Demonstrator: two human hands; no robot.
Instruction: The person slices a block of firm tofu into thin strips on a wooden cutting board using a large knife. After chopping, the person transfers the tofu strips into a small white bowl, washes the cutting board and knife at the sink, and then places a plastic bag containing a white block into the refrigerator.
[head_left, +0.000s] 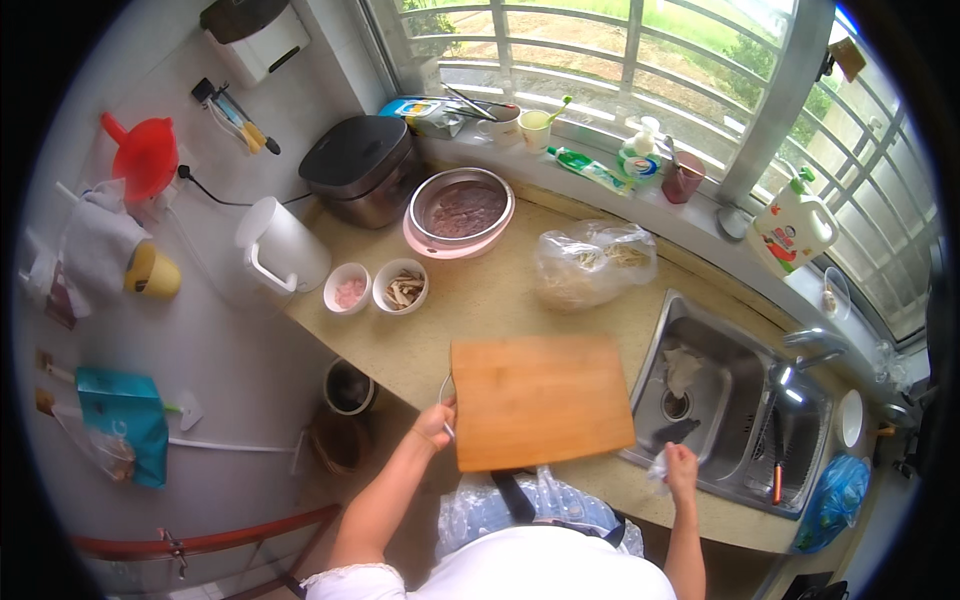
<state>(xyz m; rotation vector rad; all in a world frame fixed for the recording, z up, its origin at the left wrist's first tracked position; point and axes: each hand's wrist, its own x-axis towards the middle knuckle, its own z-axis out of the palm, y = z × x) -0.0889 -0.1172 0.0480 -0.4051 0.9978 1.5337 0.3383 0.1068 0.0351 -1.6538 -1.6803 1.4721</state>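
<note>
My left hand (436, 424) grips the metal handle at the left edge of a wooden cutting board (544, 401). The board is held in front of my body, over the counter's front edge. In my right hand (681, 463) is a crumpled white paper towel or cloth (658, 471), beside the near left corner of the sink. A clear plastic bag (574, 277) of pale, stringy food lies on the counter beyond the board. Left of it stand two white bowls, one with pink pieces (349, 291) and one with brown sliced pieces (403, 289).
The double steel sink (705, 375) at right holds a whitish cloth, a dark scrap and a knife (777, 457) with an orange-tipped handle. A steel basin (461, 202), white pitcher (289, 244) and rice cooker (364, 169) stand at back left. A blue bag (832, 502) sits right of the sink.
</note>
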